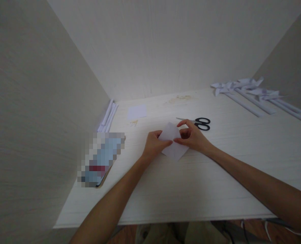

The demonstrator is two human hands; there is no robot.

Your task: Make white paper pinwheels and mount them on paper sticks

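Note:
A white square sheet of paper (175, 153), turned with one corner toward me, is held just above the table between both hands. Faint crease lines run through its middle. My left hand (154, 145) grips its left side, the thumb lying across the front toward the centre. My right hand (194, 138) has its thumb tip near that same centre, with the index finger curved up off the upper right edge; its other fingers are bent and partly hidden. Behind the right hand lie black-handled scissors (203, 123), blades pointing left.
On the left lie a blurred-out phone (106, 157) and several rolled paper tubes (108, 116). A flat paper square (137, 112) sits at the back, with small thin sticks (133, 123) before it. Paper pinwheels (225, 87) on paper-tube handles lie at right. Walls enclose the table (165, 200).

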